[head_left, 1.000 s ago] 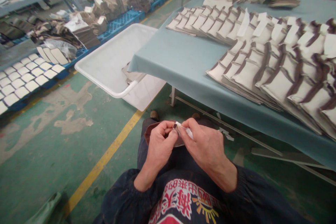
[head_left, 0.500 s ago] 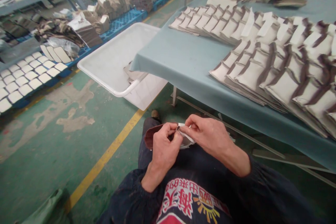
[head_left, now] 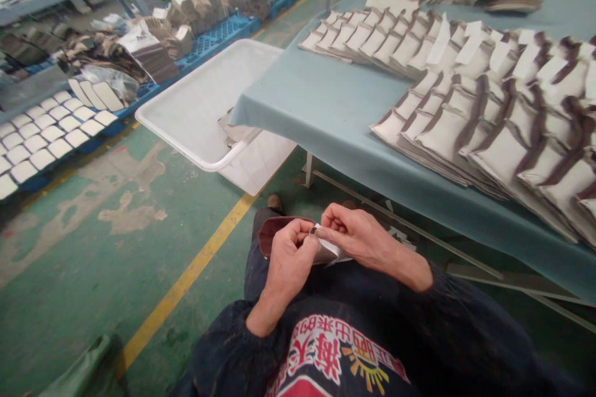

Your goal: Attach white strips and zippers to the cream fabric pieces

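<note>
- Apron [head_left: 410,341] carries large white characters, 海天 readable, upside down from up here, with smaller red ones and a yellow sun.
- Brown-and-white cloth piece [head_left: 269,237] lies over the lap, long axis crosswise, brown end leftward.
- Left hand [head_left: 289,257] pinches its edge, thumb and finger together.
- Right hand [head_left: 365,237] pinches the pale part just beside.
- Blue-covered table [head_left: 298,99] stands ahead.

Tablecloth [head_left: 288,93] — plain blue (greyish); floor [head_left: 186,205] — green.

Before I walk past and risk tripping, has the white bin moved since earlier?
No; the white bin still sits the same way against the yellow floor line.
</note>
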Demonstrator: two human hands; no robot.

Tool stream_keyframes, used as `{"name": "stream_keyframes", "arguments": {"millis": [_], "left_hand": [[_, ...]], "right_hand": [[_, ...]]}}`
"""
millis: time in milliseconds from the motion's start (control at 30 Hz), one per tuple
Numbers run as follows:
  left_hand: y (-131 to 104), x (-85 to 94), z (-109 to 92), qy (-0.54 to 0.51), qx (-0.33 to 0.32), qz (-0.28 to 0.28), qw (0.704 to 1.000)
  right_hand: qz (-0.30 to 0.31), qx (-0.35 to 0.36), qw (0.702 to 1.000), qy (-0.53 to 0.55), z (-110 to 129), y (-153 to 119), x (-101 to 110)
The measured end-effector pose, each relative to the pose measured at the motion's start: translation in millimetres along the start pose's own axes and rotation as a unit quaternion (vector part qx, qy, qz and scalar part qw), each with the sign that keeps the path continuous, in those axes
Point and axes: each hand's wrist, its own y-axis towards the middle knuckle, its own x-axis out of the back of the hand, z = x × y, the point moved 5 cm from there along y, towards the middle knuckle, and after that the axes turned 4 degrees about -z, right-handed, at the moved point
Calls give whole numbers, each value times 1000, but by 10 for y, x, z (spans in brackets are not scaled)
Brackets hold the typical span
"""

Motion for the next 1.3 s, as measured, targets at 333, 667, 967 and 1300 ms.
{"name": "stream_keyframes", "arguments": {"millis": [333, 667, 967, 1300], "left_hand": [[-16, -41, -6, -6, -2, 25, 1000], [-101, -86, 31, -29, 57, 75, 995], [-45, 20, -103, -19, 46, 145, 988], [-50, 43, -768, 150, -130, 248, 948]], "right_hand": [[8, 51, 999, -10, -58, -38, -28], [52, 80, 991, 94, -23, -53, -101], [-123, 139, 981, 56, 61, -73, -145], [-150, 327, 931, -60, 660, -207, 372]]}}
